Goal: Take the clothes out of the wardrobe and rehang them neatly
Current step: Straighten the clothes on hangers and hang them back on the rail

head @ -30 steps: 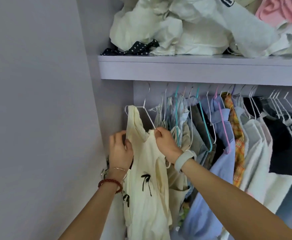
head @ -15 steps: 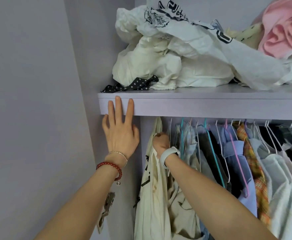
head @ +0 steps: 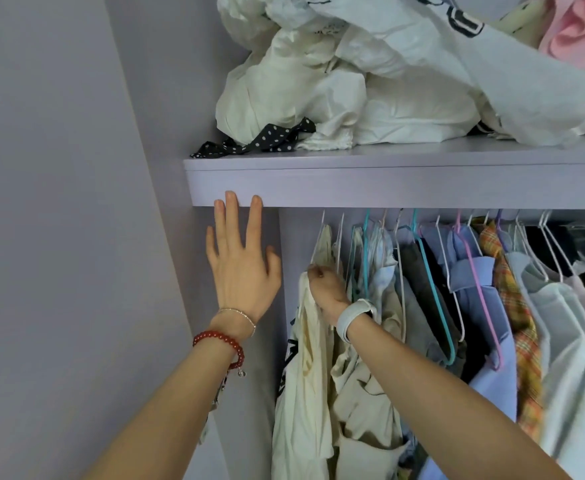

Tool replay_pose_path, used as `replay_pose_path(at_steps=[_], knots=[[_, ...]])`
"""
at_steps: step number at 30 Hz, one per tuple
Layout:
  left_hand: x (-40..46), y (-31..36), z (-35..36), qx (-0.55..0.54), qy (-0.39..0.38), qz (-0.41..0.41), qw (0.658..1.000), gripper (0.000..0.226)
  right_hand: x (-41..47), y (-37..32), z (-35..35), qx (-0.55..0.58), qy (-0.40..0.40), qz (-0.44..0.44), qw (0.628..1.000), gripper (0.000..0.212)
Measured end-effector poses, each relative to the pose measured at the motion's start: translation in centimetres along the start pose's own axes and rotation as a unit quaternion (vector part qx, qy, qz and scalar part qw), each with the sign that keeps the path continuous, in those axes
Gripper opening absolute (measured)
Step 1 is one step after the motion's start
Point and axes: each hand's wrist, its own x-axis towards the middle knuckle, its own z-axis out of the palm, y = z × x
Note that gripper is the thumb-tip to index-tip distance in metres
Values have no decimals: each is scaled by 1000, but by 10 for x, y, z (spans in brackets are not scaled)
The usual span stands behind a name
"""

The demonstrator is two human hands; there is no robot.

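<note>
Many hung clothes, lilac shelf, plain wall

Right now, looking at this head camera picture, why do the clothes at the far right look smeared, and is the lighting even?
Head view: soft, even light with no glare; only the space under the shelf is shaded. The white shirts at the right edge are motion-blurred, while the left hand and right hand are sharp. The wide lens tilts the wardrobe's straight edges.

A second ago both hands gripped the cream top at its hanger. Since then the left hand has let go, its fingers flat against the shelf edge; the top now hangs edge-on below the right hand.
</note>
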Motion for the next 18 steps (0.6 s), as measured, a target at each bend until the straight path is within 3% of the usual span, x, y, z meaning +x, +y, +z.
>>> replay_pose_path(at_steps=[2, 4, 8, 11, 15, 18], knots=[[-25, 2, 9, -37, -3, -12, 999, 64, -11, 13, -11, -40, -2, -56, 998, 32], [-45, 6, 22, -100, -58, -71, 991, 59, -26, 27, -29, -44, 16, -106, 993, 32], [-45, 27, 49, -272, -221, -258, 900, 57, -50, 50, -67, -91, 127, -184, 970, 29], [-29, 43, 67, -291, -287, -270, 872, 66, -52, 66, -86, -112, 182, -161, 964, 29], [-11, 59, 99, -287, -383, -277, 833, 82, -56, 72, -97, -116, 177, -153, 965, 23], [-15, 59, 112, -248, -386, -252, 852, 62, -51, 70, -93, -136, 142, -151, 969, 21]])
